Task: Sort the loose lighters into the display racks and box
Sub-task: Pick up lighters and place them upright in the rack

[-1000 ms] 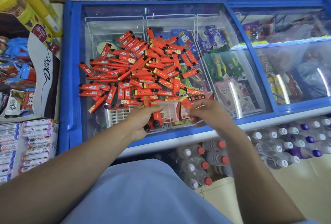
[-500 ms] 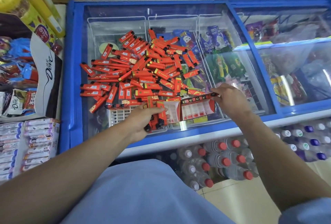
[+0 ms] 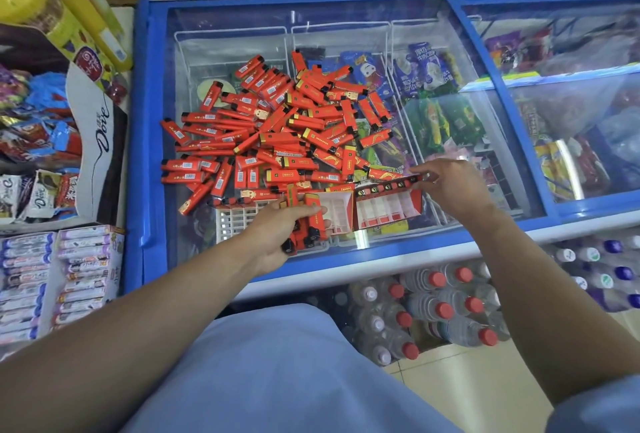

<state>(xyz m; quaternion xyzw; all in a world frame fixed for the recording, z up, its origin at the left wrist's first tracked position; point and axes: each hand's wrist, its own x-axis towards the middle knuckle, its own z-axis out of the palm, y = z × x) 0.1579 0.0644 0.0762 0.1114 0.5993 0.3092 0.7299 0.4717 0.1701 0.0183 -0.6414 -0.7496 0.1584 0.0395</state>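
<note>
A big heap of loose red lighters (image 3: 277, 131) lies on the glass lid of a blue freezer (image 3: 145, 127). Near the front edge stand a white plastic rack (image 3: 239, 221) and a red-and-white display box (image 3: 384, 205) with a row of lighters along its far side. My left hand (image 3: 277, 235) is shut on a bundle of several red lighters, held over the white rack beside the box. My right hand (image 3: 450, 186) rests at the box's far right corner, its fingertips on the lighter row there.
Snack packets and a Dove display (image 3: 97, 141) crowd the left side. Boxes of tubes (image 3: 59, 276) sit at lower left. Bottled water with red caps (image 3: 433, 311) is stacked below the freezer front. Ice-cream packs (image 3: 426, 76) show through the glass.
My right hand moved from the box's near side up and right to its far right corner. My left hand has kept the lighter bundle in nearly the same spot.
</note>
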